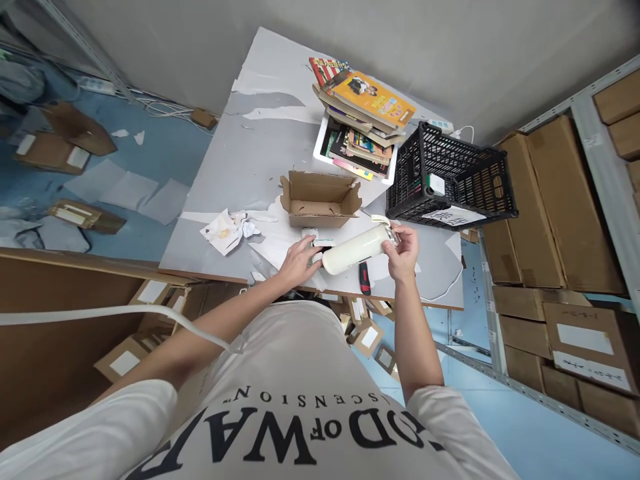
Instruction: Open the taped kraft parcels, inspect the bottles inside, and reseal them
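Note:
A cream-white bottle (353, 250) with a loop on its cap lies tilted above the near edge of the table. My right hand (403, 252) grips its cap end, fingers and thumb closed around it. Beside the bottle's base is my left hand (300, 261), thumb and fingers apart around a gap. Small white and dark items lie close to those fingertips, too unclear to name. An open cardboard box (323, 200) stands just beyond both hands. A red and black utility knife (365, 279) rests below the bottle.
Crumpled paper (225, 232) lies left of the box. Behind stand a white bin (323, 143) piled with books (375, 100) and a black plastic crate (450, 177). Shelves of cardboard cartons (575, 207) rise on the right. A white cable (115, 310) crosses over my left arm.

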Demonstrator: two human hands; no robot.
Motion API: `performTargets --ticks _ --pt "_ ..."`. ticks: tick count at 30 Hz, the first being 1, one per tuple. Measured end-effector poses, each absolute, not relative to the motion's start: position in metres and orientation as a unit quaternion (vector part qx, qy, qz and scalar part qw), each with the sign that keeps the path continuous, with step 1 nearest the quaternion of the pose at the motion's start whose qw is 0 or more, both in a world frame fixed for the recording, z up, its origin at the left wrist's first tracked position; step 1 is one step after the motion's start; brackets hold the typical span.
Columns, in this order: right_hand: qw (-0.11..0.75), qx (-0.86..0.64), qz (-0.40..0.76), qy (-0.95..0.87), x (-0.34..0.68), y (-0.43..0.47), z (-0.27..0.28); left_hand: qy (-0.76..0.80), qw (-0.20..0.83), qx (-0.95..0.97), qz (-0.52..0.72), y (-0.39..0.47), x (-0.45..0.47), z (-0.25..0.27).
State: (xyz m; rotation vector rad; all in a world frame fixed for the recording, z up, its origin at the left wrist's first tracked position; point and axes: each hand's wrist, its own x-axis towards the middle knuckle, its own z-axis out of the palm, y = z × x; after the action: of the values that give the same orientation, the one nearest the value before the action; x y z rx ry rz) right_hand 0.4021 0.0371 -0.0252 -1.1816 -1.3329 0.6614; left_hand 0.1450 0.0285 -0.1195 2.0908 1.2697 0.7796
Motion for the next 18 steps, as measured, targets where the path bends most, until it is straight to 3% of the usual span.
performTargets --ticks 4,11,18 --pt "0.535 -0.519 0.316 -0.586 0.398 0.041 -0.024 0.472 0.309 0.775 0.284 0.034 0.142 -0.116" --pt "0.547 -0.562 0.301 -0.543 0.377 0.05 -0.029 0.475 0.338 0.758 0.294 0.035 0.147 -0.12" --pt "0.528 -0.538 0.226 -0.617 0.37 0.03 -0.037 0.485 0.35 0.736 0.318 0.034 0.142 -0.125"
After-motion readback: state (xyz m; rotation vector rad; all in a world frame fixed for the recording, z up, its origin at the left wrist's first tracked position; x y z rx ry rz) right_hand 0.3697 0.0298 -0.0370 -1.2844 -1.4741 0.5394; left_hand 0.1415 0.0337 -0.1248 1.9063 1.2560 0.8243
